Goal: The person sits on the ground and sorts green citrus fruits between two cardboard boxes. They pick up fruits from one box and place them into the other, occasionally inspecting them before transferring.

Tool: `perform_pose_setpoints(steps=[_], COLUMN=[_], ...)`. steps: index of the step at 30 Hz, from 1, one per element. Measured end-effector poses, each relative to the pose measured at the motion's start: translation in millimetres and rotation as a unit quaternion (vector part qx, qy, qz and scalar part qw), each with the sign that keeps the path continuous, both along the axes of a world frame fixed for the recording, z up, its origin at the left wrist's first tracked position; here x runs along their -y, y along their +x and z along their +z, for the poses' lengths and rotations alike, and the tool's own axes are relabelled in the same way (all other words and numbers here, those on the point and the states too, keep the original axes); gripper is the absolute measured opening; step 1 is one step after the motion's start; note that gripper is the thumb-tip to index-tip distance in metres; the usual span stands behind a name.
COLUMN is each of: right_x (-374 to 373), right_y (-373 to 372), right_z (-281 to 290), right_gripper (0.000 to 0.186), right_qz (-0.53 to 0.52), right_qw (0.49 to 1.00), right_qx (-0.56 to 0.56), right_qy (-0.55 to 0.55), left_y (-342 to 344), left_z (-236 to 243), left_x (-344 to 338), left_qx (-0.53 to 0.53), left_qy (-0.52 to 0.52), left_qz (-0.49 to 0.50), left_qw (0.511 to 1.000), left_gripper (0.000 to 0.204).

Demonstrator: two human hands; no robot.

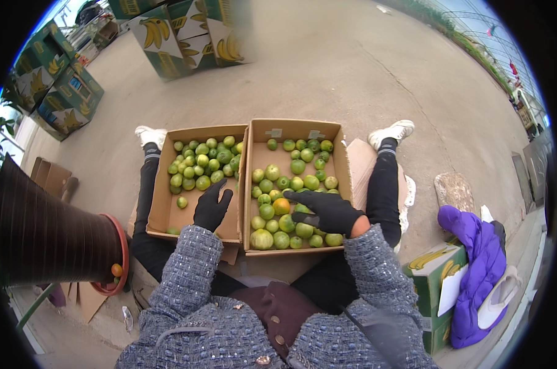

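Seemingly midway, leaving tomatoes in both boxes; holding left hand half-open, seemingly empty; spreading right hand, can't tell if gripping.

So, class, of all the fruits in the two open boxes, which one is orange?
The fruit in the right-hand box, close by the right hand; its orange skin stands out among green and yellowish-green ones.
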State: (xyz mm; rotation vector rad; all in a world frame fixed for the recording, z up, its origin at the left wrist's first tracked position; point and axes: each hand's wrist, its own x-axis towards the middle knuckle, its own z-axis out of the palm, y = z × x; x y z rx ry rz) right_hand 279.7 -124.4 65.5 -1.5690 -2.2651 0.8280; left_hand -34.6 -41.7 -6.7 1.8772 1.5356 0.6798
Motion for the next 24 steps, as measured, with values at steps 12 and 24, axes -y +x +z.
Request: perform_pose_setpoints(steps=[12,24], right_x=[-19,-20], right_y=[-42,-71], right_z=[-93,-93], right_gripper=[0.032,0.033], right_qz=[-0.134,-0.066], right_qw=[0.98,0.964], right_qx=[0.088,0.173], right_qy=[0.118,0.192], left_y=[-13,-16], left_z=[-24,-26], left_x=[6,12], left_qx=[-0.008,-0.016], left_qy=[-0.003,-0.018], left_qz=[0.007,-0.013], left_qw=[1.0,1.0], left_gripper=[0.048,0.049])
